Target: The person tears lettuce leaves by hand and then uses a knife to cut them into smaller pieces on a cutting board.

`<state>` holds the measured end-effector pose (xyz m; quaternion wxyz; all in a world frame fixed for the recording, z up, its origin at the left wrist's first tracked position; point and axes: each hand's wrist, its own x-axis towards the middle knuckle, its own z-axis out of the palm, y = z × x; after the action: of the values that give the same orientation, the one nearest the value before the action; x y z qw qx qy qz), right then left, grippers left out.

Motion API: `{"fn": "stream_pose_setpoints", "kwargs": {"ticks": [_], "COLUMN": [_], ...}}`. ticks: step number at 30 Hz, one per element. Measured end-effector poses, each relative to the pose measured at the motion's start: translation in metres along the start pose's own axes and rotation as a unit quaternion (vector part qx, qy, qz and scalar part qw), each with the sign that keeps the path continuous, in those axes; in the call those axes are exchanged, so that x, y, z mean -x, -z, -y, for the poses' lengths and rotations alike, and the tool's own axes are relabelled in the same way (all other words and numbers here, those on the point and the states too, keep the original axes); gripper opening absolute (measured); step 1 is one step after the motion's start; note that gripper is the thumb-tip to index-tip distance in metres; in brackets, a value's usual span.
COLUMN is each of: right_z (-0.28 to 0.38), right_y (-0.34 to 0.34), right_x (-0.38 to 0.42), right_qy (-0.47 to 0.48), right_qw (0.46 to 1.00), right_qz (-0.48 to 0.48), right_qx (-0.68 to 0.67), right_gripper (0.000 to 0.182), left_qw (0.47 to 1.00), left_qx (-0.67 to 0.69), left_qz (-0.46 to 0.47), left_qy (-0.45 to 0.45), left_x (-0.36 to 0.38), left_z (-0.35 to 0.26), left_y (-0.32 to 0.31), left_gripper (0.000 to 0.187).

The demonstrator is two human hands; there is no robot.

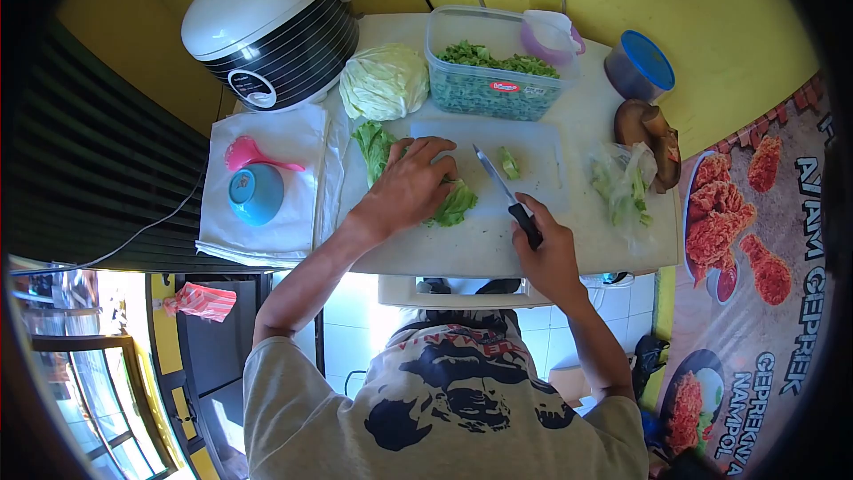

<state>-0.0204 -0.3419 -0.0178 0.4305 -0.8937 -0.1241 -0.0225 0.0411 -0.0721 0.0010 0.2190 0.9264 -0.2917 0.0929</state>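
Left hand [410, 185] pressed flat, fingers spread, on leafy greens [453, 203] atop cutting board [542, 169], mid-surface. Right hand [546, 253] clenched around knife [506, 191], blade over board.

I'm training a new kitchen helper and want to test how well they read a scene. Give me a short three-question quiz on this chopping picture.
1. True or false: the right hand holds the knife by its black handle.
2. What does the left hand press onto the cutting board?
A. the cabbage head
B. green leaves
C. the blue bowl
3. Fill in: the clear plastic container behind the board holds chopped ____ vegetables.

Key
1. True; the blade points away from the person, over the board.
2. B; the green leaves lie under the palm, while the cabbage head and the blue bowl sit apart.
3. green
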Motion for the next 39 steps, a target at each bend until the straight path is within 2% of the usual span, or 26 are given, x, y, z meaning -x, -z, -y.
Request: {"fn": "stream_pose_setpoints", "kwargs": {"ticks": [2, 5, 8, 11, 12, 14, 15, 18, 20, 23, 26, 27, 29, 30, 36, 39], "right_z": [-0.001, 0.011, 0.013, 0.011, 0.010, 0.009, 0.010, 0.003, -0.016, 0.013, 0.007, 0.009, 0.015, 0.016, 0.026, 0.026], "right_y": [-0.003, -0.008, -0.013, -0.003, 0.001, 0.005, 0.004, -0.007, -0.017, -0.008, -0.026, -0.027, -0.025, -0.020, 0.005, 0.003], "right_x": [-0.013, -0.030, -0.048, -0.053, -0.055, -0.057, -0.060, -0.071, -0.082, -0.086, -0.092, -0.090, -0.084, -0.079, -0.023, -0.010], "right_qy": [-0.045, 0.009, 0.016, -0.071, -0.091, -0.134, -0.109, -0.015, 0.071, 0.011, 0.137, 0.142, 0.156, 0.158, 0.099, 0.126], "right_qw": [0.996, 0.985, 0.955, 0.937, 0.935, 0.929, 0.935, 0.959, 0.979, 0.996, 0.987, 0.985, 0.979, 0.982, 0.992, 0.984], "right_qz": [0.034, 0.012, 0.020, 0.131, 0.139, 0.153, 0.133, 0.082, 0.054, 0.070, -0.061, -0.085, -0.130, -0.105, 0.069, 0.094], "right_qx": [-0.068, -0.173, -0.295, -0.316, -0.314, -0.308, -0.309, -0.269, -0.182, -0.060, -0.062, -0.048, -0.019, -0.006, 0.024, 0.079], "right_gripper": [0.047, 0.044, 0.037, 0.033, 0.032, 0.030, 0.028, 0.025, 0.025, 0.029, 0.038, 0.040, 0.045, 0.047, 0.059, 0.059], "left_qw": [0.999, 0.993, 0.974, 0.942, 0.929, 0.926, 0.925, 0.934, 0.949, 0.958, 0.963, 0.965, 0.972, 0.971, 0.989, 0.993], "left_qx": [0.045, 0.115, 0.222, 0.323, 0.353, 0.352, 0.350, 0.305, 0.250, 0.207, 0.177, 0.166, 0.083, 0.041, -0.075, -0.080], "left_qz": [0.020, 0.026, 0.008, -0.045, -0.068, -0.051, -0.043, -0.063, -0.081, -0.119, -0.128, -0.127, -0.182, -0.208, -0.126, -0.087], "left_qy": [0.016, 0.026, 0.049, 0.078, 0.088, 0.125, 0.143, 0.173, 0.173, 0.160, 0.157, 0.161, 0.124, 0.106, 0.022, 0.026], "left_x": [-0.003, -0.009, -0.011, -0.009, -0.007, -0.003, -0.002, 0.001, 0.000, -0.002, -0.008, -0.008, -0.006, -0.004, 0.021, 0.027], "left_z": [-0.005, -0.015, -0.028, -0.034, -0.035, -0.034, -0.034, -0.021, -0.017, -0.010, -0.004, -0.002, -0.004, -0.005, -0.037, -0.034], "left_y": [0.006, 0.017, 0.023, 0.019, 0.017, 0.022, 0.024, 0.010, 0.006, -0.003, -0.008, -0.009, -0.013, -0.015, -0.008, -0.021], "left_gripper": [0.016, 0.017, 0.019, 0.022, 0.023, 0.029, 0.032, 0.036, 0.036, 0.036, 0.037, 0.037, 0.039, 0.040, 0.044, 0.046]}}
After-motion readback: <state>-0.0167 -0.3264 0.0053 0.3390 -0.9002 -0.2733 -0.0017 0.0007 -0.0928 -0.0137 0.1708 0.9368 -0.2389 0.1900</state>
